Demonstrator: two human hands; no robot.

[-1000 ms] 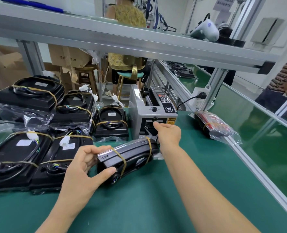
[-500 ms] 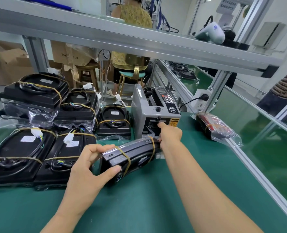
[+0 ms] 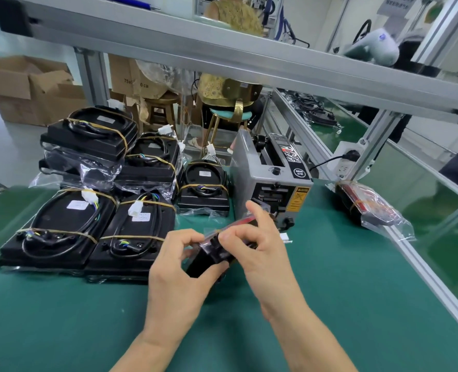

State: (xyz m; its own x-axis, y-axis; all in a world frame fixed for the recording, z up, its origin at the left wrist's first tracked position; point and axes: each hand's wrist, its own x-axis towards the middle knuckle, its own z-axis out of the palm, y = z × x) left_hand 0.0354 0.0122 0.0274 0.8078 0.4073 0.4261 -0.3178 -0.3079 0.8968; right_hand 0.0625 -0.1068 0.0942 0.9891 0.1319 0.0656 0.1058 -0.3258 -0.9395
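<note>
Bagged unit point(image 3: 209, 260) held up in both hands, just in front of the tape dispenser point(image 3: 272, 181).
Left hand point(image 3: 174, 275): grip wrapped round its lower end, steadying it tilted above the counter point(image 3: 356, 304). Right hand point(image 3: 261, 253): grip pinches the bag's fold on top, probably to close it with tape.

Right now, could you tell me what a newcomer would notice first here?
Both hands meet at the centre: the left hand and right hand hold a bagged black part above the green mat. Behind them stands a grey machine, and banded black units pile up to the left.
</note>
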